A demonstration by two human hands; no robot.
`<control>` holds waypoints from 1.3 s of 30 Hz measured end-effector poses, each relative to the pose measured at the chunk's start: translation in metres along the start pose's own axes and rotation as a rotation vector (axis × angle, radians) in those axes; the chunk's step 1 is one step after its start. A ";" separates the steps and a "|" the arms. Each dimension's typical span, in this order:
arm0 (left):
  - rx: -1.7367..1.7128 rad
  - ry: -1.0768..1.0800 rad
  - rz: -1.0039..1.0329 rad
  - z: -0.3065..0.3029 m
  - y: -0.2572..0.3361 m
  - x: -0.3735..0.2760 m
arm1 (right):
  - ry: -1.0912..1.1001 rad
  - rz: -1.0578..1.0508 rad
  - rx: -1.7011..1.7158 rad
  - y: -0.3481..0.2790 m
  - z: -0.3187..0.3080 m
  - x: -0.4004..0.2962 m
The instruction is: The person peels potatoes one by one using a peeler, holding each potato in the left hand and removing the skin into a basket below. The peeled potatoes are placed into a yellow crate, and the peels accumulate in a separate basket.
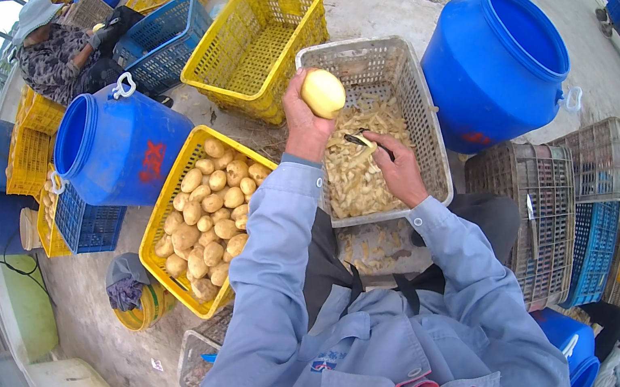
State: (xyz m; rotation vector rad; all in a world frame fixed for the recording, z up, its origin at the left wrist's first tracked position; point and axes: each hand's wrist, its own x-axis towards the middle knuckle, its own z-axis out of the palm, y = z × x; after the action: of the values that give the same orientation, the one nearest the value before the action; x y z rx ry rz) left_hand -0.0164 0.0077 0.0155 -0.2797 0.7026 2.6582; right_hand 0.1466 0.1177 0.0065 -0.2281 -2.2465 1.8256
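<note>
In my left hand [302,118] is a peeled, pale yellow potato [323,93], raised over the left rim of a grey-white plastic crate [421,107]. My right hand [399,163] grips a peeler [358,139] with a dark head, and a strip of peel hangs at it. The peeler is apart from the potato, lower and to its right. Beneath both hands the crate holds a heap of potato peelings [364,184]. Left of my left forearm, a yellow crate [174,293] is filled with unpeeled potatoes [203,211].
Ahead stands a yellow crate [256,55]. Blue plastic barrels stand at left [123,142] and right [485,65]. A knife [532,224] rests against stacked crates [556,269] on the right. At upper left another person [62,56] sits beside blue crates [162,46].
</note>
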 end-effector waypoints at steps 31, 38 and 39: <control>-0.090 -0.173 0.026 0.002 0.013 -0.002 | 0.038 -0.301 0.006 -0.047 -0.003 0.044; -0.013 -0.163 0.048 0.013 0.008 -0.013 | 0.066 -0.386 -0.118 -0.060 -0.001 0.061; -0.005 -0.166 0.057 0.013 0.009 -0.013 | 0.061 -0.377 -0.124 -0.062 -0.001 0.062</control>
State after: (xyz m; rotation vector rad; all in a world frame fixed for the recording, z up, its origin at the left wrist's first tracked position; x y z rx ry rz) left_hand -0.0094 0.0034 0.0343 -0.0405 0.6595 2.6987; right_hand 0.0892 0.1224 0.0725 0.1122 -2.1825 1.4681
